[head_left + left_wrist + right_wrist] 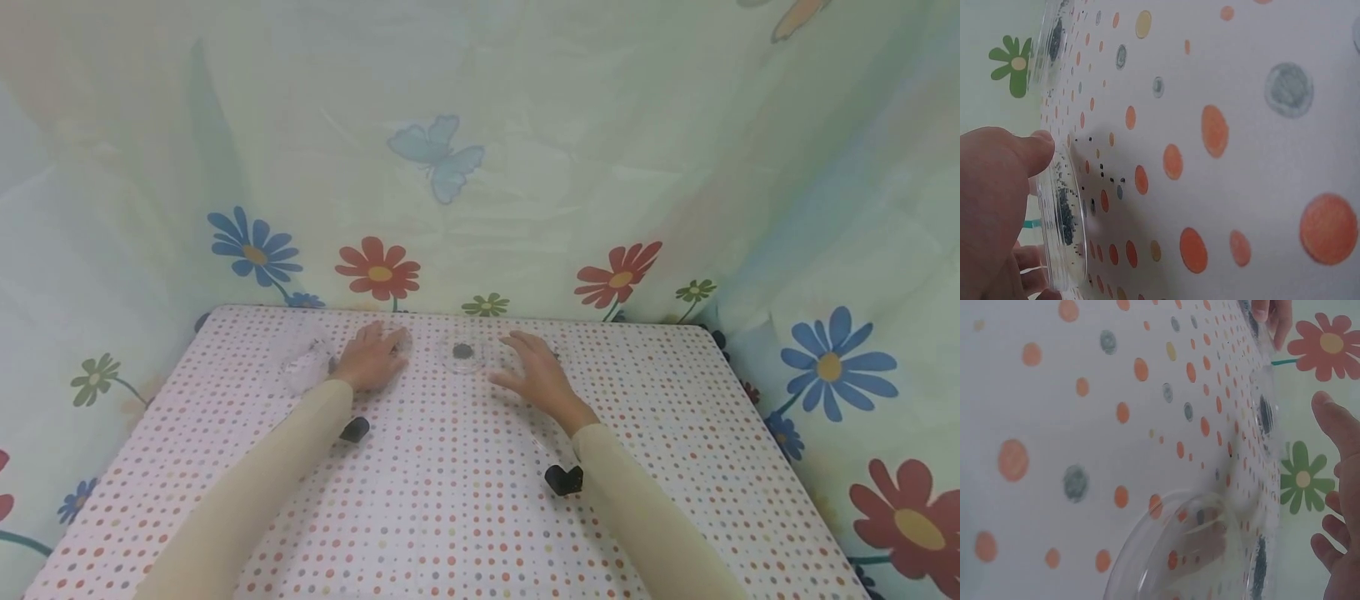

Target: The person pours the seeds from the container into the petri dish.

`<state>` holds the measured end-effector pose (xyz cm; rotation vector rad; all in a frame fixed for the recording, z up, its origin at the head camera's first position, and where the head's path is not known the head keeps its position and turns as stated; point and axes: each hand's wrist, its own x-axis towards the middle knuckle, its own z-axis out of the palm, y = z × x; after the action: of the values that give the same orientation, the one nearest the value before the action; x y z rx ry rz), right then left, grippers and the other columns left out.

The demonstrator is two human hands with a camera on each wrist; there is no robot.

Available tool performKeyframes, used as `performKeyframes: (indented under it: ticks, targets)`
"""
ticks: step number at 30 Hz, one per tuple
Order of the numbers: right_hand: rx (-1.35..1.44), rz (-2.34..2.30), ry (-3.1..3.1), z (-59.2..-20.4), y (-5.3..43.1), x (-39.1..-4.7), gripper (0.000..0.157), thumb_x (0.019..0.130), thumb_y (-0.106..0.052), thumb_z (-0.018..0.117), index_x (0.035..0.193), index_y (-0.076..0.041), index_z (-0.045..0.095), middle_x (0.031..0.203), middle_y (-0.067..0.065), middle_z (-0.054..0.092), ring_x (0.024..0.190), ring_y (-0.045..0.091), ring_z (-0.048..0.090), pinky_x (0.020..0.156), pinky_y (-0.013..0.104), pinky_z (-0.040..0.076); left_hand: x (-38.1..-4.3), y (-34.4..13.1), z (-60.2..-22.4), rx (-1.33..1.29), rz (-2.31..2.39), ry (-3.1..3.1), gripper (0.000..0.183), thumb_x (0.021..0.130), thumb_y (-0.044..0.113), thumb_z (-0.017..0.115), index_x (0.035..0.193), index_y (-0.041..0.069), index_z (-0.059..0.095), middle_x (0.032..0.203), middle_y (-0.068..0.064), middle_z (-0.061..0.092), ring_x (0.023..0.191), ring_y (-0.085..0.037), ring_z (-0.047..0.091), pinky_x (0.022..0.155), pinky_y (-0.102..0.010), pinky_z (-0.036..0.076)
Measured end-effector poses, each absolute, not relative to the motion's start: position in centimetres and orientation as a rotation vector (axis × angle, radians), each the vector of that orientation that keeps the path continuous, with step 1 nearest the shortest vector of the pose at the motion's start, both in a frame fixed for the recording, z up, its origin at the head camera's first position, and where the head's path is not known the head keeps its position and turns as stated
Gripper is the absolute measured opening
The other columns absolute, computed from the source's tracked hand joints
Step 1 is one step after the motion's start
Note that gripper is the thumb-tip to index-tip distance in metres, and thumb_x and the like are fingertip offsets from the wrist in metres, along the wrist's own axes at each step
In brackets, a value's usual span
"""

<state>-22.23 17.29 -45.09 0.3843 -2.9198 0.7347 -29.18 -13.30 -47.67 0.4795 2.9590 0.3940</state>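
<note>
My left hand [371, 358] is over a clear petri dish [1067, 231] holding dark grains, at the table's far side. In the left wrist view its thumb touches one side of the dish rim and its fingers curl at the other. A second petri dish [462, 352] with a dark heap stands between the hands. My right hand [542, 377] hovers with fingers spread and holds nothing. Beside it is a third dish [1260, 569] with dark grains, partly hidden in the head view. A clear round lid [1179, 550] lies closer to the right wrist.
Clear plastic pieces [306, 365] lie left of the left hand. Loose dark grains [1102, 172] dot the dotted tablecloth [450, 517] near the left dish. Black pieces [564, 480] sit at both wrists. A flowered curtain [480, 225] rises behind the table's far edge.
</note>
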Motion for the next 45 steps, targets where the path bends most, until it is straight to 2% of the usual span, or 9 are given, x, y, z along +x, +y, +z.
performKeyframes:
  ticks: [15, 31, 38, 45]
  targets:
    - [0.279, 0.615, -2.974, -45.3, 19.0, -20.9, 0.073, 0.083, -0.048, 0.071, 0.142, -0.014, 0.046, 0.154, 0.012, 0.037, 0.143, 0.033, 0.032, 0.117, 0.053, 0.029, -29.2, -13.4, -47.8, 0.485, 0.388, 2.960, 0.059, 0.096, 0.040, 0.051, 0.150, 0.023, 0.034, 0.157, -0.022, 0.023, 0.145, -0.042, 0.022, 0.116, -0.061, 0.024]
    - [0.343, 0.619, -2.947, -45.4, 19.6, -20.3, 0.073, 0.083, -0.047, 0.072, 0.142, -0.012, 0.046, 0.152, 0.014, 0.040, 0.141, 0.034, 0.035, 0.117, 0.053, 0.028, -29.2, -13.3, -47.7, 0.512, 0.374, 2.963, 0.059, 0.097, 0.040, 0.050, 0.151, 0.021, 0.034, 0.155, -0.025, 0.024, 0.142, -0.043, 0.026, 0.115, -0.060, 0.027]
    - [0.336, 0.591, -2.933, -45.9, 20.2, -19.9, 0.074, 0.082, -0.046, 0.073, 0.141, -0.011, 0.047, 0.150, 0.014, 0.042, 0.142, 0.037, 0.033, 0.117, 0.055, 0.028, -29.1, -13.2, -47.6, 0.509, 0.372, 2.963, 0.059, 0.097, 0.040, 0.051, 0.150, 0.021, 0.034, 0.156, -0.024, 0.023, 0.144, -0.042, 0.024, 0.116, -0.060, 0.025]
    - [0.326, 0.556, -2.935, -46.2, 20.6, -19.5, 0.074, 0.081, -0.046, 0.074, 0.141, -0.011, 0.046, 0.149, 0.014, 0.043, 0.140, 0.034, 0.037, 0.116, 0.053, 0.031, -29.0, -13.2, -47.6, 0.491, 0.366, 2.960, 0.059, 0.097, 0.040, 0.051, 0.150, 0.022, 0.034, 0.157, -0.024, 0.022, 0.145, -0.043, 0.022, 0.116, -0.061, 0.025]
